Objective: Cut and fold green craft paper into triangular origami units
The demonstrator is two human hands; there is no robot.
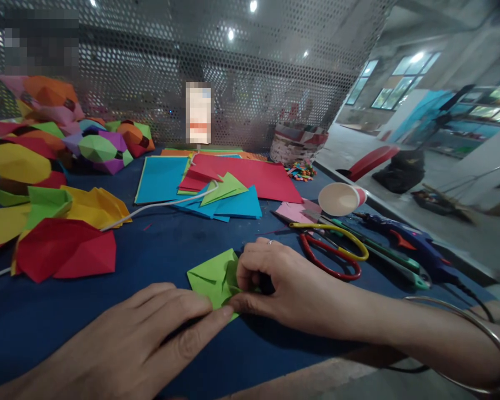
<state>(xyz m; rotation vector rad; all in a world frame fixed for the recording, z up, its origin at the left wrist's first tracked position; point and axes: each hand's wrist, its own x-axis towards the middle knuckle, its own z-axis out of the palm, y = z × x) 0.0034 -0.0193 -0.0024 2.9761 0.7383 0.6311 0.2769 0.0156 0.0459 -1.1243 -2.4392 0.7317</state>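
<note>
Both hands are on the green paper [210,272], down by the near edge of the surface [158,244], around the middle! The right hand [277,278] has its right side pinched between thumb and curled fingers; the left hand [141,328] lies low with fingers stretched over the near-left side, thumb tip at the near corner. Is the left nipping the paper or simply pinning it? Can't tell.

So where are we? Part-way through this fold, I'd judge: creases are in, flaps are turned over, the outline is a small diamond. But the right side sits under the fingers and the middle isn't lying flat, so pressing that down looks like what's left here.

Look to the left edge: folded shapes, a red one [66,250] out front, seemingly shaped already. Beyond, toward the far-left corner, multi-coloured balls [98,151] sit assembled. Near the far edge, plenty unworked: a blue sheet [160,178] and red paper [250,175] lying flat, a folded green triangle [227,189] close by. Over at the right edge, scissors [358,239] and glue gun [412,244] lie idle, neither one in hand!
</note>
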